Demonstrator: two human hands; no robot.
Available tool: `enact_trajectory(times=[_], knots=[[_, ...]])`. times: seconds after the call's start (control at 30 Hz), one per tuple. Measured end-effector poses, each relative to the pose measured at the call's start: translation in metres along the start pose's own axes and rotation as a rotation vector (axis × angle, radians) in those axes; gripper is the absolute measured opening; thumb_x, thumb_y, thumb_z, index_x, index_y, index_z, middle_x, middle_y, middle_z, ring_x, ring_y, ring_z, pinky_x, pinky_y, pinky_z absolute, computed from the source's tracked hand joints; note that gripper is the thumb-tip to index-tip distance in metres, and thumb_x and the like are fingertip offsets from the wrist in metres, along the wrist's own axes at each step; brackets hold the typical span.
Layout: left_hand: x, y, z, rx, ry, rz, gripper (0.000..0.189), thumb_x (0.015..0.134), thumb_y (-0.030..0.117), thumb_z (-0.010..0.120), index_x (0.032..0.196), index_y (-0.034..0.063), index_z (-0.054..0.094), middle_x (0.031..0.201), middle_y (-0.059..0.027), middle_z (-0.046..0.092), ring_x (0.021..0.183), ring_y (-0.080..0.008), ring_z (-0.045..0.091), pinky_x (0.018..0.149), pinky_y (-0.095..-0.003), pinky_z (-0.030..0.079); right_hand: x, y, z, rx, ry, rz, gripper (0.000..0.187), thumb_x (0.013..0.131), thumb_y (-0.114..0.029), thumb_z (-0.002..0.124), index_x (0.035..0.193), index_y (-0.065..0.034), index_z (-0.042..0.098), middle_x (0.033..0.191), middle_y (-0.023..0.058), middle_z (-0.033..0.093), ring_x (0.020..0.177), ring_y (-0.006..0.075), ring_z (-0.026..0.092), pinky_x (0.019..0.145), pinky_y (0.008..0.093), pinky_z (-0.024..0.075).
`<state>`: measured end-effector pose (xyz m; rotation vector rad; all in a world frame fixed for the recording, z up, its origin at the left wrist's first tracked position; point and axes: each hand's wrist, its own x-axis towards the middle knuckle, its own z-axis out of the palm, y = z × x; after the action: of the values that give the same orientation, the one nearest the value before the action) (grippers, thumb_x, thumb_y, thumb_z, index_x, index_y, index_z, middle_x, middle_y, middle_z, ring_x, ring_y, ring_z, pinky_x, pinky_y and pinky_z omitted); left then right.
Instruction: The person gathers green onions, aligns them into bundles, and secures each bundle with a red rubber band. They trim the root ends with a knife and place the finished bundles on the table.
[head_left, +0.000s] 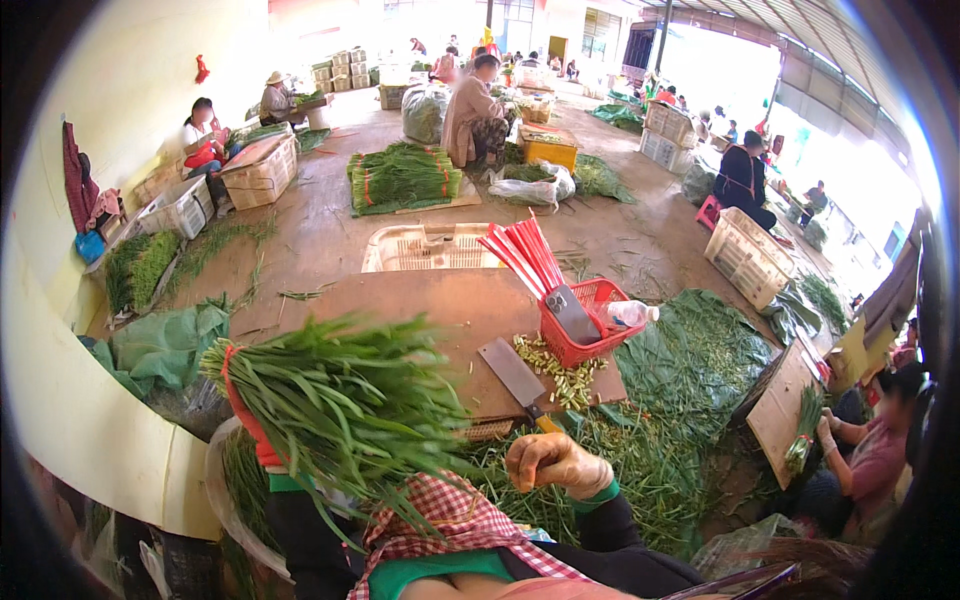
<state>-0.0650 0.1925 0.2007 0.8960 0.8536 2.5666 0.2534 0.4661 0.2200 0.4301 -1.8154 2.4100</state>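
My left hand (255, 433), in a red glove and partly hidden, holds up a big bunch of long green leaves, probably garlic chives (345, 382). A red band circles its stem end at left, while the blurred leaf tips spread right over a brown board (420, 300). My right hand (559, 461), in a thin stained glove, hangs with loosely curled fingers and nothing visible in it. Just above it, a cleaver (514, 375) lies on the board, its yellow handle past the near edge. Cut stem pieces (566, 375) are scattered beside the blade.
A red plastic basket (592, 349) on the board holds red strips, a phone and a bottle. Beyond is a plastic crate (427, 247). Green tarpaulin (675, 360) with leaf scraps spreads at right. A co-worker (870, 450) handles a bunch at a board there; others sit farther off.
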Motion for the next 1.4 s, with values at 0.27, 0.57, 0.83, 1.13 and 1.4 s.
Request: enact_trajectory(times=[0.27,0.57,0.83,1.13,1.4], knots=[[-0.064,-0.009,-0.004,0.359,0.324,0.016,0.055,0.098,0.044,0.047,0.14,0.0086,0.045,0.133,-0.0064,0.055,0.116,-0.021,0.056,0.103,-0.0433,0.044,0.002,0.007,-0.001,-0.265,0.439,0.248,0.02,0.088,-0.001,0.065,0.108,-0.0001,0.065,0.105,0.0049,0.067,0.095,0.012,0.061,0.084,0.0278,0.0505],[-0.038,0.022,-0.001,0.406,0.378,0.112,0.055,0.098,0.044,0.048,0.139,0.008,0.046,0.13,-0.006,0.056,0.114,-0.0207,0.057,0.102,-0.0424,0.045,0.042,-0.001,0.027,-0.072,0.234,0.305,0.018,0.091,-0.008,0.064,0.107,0.0016,0.064,0.092,0.0062,0.066,0.082,0.0127,0.06,0.072,0.0275,0.0478],[-0.107,0.023,-0.023,0.58,0.527,0.091,0.055,0.097,0.044,0.05,0.138,0.0074,0.046,0.128,-0.0056,0.057,0.112,-0.0203,0.058,0.101,-0.0416,0.046,0.059,-0.02,0.034,0.08,0.304,-0.262,0.013,0.085,-0.007,0.07,0.09,0.0047,0.066,0.083,0.0122,0.07,0.046,0.0085,0.052,0.038,0.0225,0.0362],[-0.101,0.038,-0.027,0.642,0.602,0.211,0.055,0.097,0.044,0.051,0.137,0.0068,0.047,0.126,-0.0052,0.058,0.109,-0.0199,0.059,0.099,-0.0408,0.047,0.125,0.01,0.078,-0.678,-0.277,-0.209,0.027,0.075,-0.007,0.074,0.101,-0.0082,0.069,0.091,0.0134,0.064,0.078,0.0309,0.064,0.068,0.0368,0.0523],[-0.096,0.115,-0.068,0.431,0.654,0.754,0.052,0.096,0.042,0.053,0.135,0.0072,0.049,0.12,-0.0041,0.06,0.105,-0.0191,0.06,0.097,-0.0386,0.048,0.12,0.074,0.019,-0.256,-0.132,0.09,0.017,0.078,0.002,0.069,0.094,-0.0007,0.07,0.085,0.0149,0.068,0.071,0.0176,0.063,0.075,0.0324,0.0492]])
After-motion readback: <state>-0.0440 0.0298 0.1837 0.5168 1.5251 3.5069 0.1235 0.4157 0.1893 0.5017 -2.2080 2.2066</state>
